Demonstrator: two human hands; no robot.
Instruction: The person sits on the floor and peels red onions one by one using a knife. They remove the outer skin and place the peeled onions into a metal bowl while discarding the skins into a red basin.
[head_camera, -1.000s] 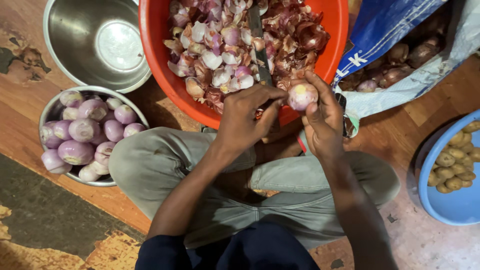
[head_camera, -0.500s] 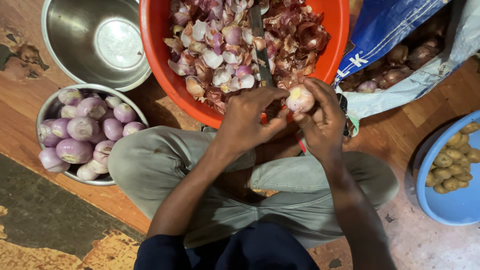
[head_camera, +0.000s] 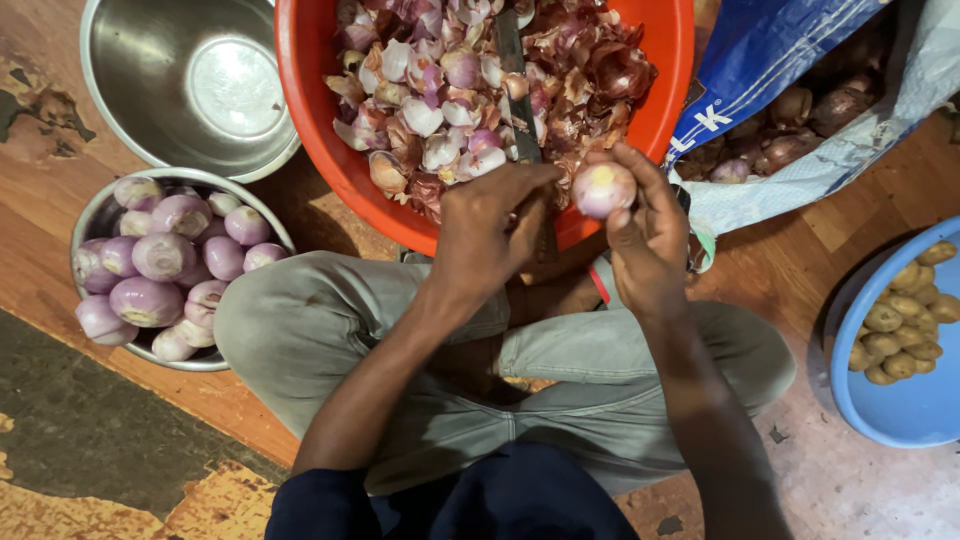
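Wooden floor, you sit cross-legged over a red tub (head_camera: 318, 95) of peelings. Your right hand (head_camera: 645, 245) pinches the onion (head_camera: 603, 189) at fingertips; left hand (head_camera: 490, 235) grips the knife (head_camera: 515, 85). Slick skin could let the blade slip toward your fingers

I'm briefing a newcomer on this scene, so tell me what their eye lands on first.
First comes the big round orange plastic basin at top centre, heaped with papery purple onion skins. Just below its rim, the right hand holds a pale peeled onion while the left hand grips a long knife. At left, a round steel bowl holds peeled purple onions.
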